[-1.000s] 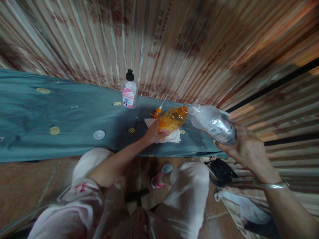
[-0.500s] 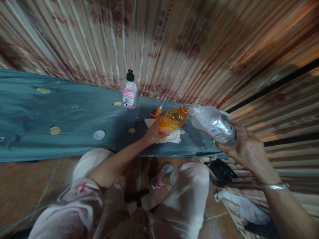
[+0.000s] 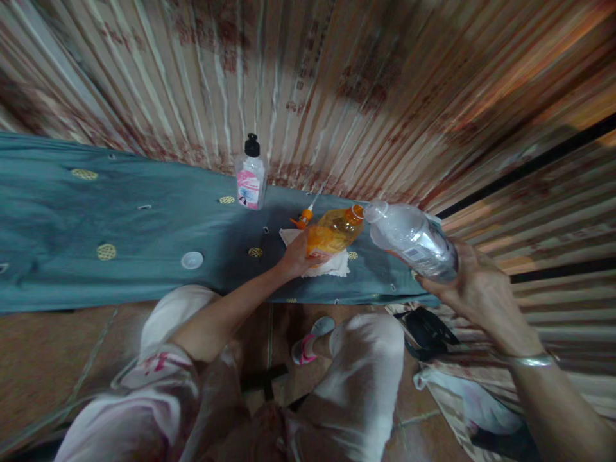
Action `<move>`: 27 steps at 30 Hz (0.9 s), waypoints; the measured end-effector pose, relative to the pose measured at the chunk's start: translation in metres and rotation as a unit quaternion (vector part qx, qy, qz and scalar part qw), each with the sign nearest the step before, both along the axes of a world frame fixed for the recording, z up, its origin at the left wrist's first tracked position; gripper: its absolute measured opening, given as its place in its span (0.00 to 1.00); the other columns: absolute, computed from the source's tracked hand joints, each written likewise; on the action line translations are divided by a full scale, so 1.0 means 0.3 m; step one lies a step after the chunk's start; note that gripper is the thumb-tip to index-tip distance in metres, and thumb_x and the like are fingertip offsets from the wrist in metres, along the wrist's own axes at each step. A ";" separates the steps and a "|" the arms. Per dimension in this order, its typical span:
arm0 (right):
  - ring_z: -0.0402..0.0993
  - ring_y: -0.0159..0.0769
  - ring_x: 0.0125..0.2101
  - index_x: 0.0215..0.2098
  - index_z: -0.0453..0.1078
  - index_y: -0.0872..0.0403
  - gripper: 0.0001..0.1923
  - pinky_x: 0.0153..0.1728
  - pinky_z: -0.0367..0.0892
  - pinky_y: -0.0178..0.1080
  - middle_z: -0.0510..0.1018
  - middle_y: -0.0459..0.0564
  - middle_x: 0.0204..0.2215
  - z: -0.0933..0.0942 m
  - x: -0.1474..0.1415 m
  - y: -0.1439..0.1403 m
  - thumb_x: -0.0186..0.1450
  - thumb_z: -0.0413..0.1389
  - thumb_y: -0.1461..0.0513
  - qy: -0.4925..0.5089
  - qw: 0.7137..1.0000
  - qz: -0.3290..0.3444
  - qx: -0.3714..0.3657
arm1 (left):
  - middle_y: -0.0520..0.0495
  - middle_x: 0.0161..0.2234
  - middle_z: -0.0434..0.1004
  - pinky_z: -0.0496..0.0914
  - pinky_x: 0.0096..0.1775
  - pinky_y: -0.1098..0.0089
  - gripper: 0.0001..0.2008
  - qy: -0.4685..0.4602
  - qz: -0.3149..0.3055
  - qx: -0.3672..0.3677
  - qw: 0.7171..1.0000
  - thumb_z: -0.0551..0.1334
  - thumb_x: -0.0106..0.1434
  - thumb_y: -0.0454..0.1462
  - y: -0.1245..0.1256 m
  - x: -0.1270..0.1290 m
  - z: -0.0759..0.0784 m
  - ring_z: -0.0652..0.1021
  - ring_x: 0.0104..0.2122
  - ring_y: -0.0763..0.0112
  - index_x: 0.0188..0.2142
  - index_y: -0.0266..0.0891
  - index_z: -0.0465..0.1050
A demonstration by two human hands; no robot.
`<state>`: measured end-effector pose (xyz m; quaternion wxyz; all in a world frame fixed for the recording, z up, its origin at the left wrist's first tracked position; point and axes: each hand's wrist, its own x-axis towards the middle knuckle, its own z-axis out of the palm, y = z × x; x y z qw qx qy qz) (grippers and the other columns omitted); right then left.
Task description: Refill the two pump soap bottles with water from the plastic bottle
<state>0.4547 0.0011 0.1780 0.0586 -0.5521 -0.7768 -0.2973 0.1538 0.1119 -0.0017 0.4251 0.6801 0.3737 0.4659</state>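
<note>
My left hand [image 3: 296,255] grips an orange bottle [image 3: 333,232], tilted over a white cloth [image 3: 337,263] on a teal-covered bench [image 3: 96,205]. My right hand [image 3: 474,289] holds a clear plastic bottle [image 3: 412,240] tilted on its side. The clear bottle's open mouth meets the orange bottle's neck. An orange pump top [image 3: 303,218] lies on the cover just behind the orange bottle.
A pump bottle with a pink label [image 3: 251,176] stands at the back of the bench against a striped curtain. A small white cap [image 3: 192,260] lies on the cover to the left. A black bag [image 3: 426,330] sits on the floor by my right knee.
</note>
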 end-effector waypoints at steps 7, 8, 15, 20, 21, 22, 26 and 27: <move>0.80 0.55 0.36 0.58 0.66 0.66 0.40 0.38 0.76 0.48 0.81 0.66 0.39 -0.001 0.003 0.006 0.66 0.48 0.40 -0.006 1.000 0.003 0.010 | 0.40 0.52 0.79 0.72 0.57 0.54 0.32 0.010 -0.003 0.016 1.000 0.75 0.53 0.44 0.000 -0.003 -0.003 0.79 0.53 0.52 0.54 0.39 0.67; 0.81 0.55 0.36 0.58 0.66 0.66 0.40 0.38 0.76 0.48 0.81 0.65 0.39 -0.002 0.003 0.006 0.66 0.49 0.39 -0.005 1.000 0.003 0.010 | 0.40 0.52 0.79 0.72 0.57 0.54 0.33 0.010 -0.002 0.016 1.000 0.75 0.53 0.44 0.000 -0.004 -0.002 0.79 0.53 0.52 0.54 0.39 0.67; 0.81 0.55 0.36 0.58 0.66 0.65 0.41 0.37 0.76 0.49 0.81 0.65 0.39 -0.003 0.001 0.007 0.66 0.48 0.39 -0.007 1.000 -0.002 0.013 | 0.41 0.52 0.80 0.73 0.56 0.53 0.33 0.009 -0.004 0.004 1.000 0.75 0.52 0.44 -0.004 -0.003 0.010 0.79 0.52 0.51 0.54 0.40 0.67; 0.80 0.54 0.37 0.58 0.66 0.65 0.39 0.38 0.76 0.48 0.81 0.65 0.40 -0.003 0.002 0.004 0.65 0.50 0.41 0.000 1.000 -0.009 0.007 | 0.41 0.52 0.80 0.74 0.55 0.53 0.33 0.015 0.004 0.010 1.000 0.75 0.52 0.44 -0.002 0.000 0.003 0.79 0.52 0.52 0.54 0.40 0.67; 0.80 0.54 0.37 0.58 0.66 0.64 0.39 0.38 0.76 0.48 0.81 0.65 0.40 -0.003 0.001 0.003 0.65 0.51 0.41 0.001 1.000 -0.011 0.008 | 0.41 0.52 0.80 0.73 0.55 0.53 0.33 0.018 0.005 0.012 1.000 0.75 0.53 0.44 -0.001 0.000 0.001 0.79 0.52 0.52 0.54 0.40 0.67; 0.80 0.54 0.37 0.59 0.65 0.63 0.38 0.39 0.76 0.48 0.81 0.64 0.40 -0.003 0.000 0.003 0.65 0.51 0.41 0.002 1.000 -0.014 0.009 | 0.41 0.52 0.80 0.73 0.56 0.53 0.33 0.021 0.006 0.014 1.000 0.75 0.53 0.44 0.000 0.000 -0.001 0.79 0.52 0.51 0.54 0.40 0.67; 0.80 0.54 0.38 0.60 0.64 0.62 0.38 0.39 0.75 0.48 0.81 0.64 0.41 -0.001 -0.004 0.002 0.65 0.51 0.41 0.003 1.000 -0.019 0.005 | 0.38 0.53 0.79 0.72 0.57 0.54 0.34 0.028 0.009 0.019 0.999 0.76 0.52 0.44 0.002 -0.001 -0.006 0.79 0.54 0.51 0.55 0.38 0.66; 0.80 0.54 0.38 0.60 0.64 0.62 0.38 0.38 0.75 0.49 0.81 0.64 0.41 -0.001 -0.004 0.003 0.65 0.51 0.42 0.005 1.000 -0.017 0.003 | 0.38 0.53 0.79 0.72 0.57 0.54 0.35 0.026 0.007 0.019 0.999 0.76 0.52 0.44 0.002 -0.001 -0.006 0.79 0.54 0.51 0.55 0.38 0.66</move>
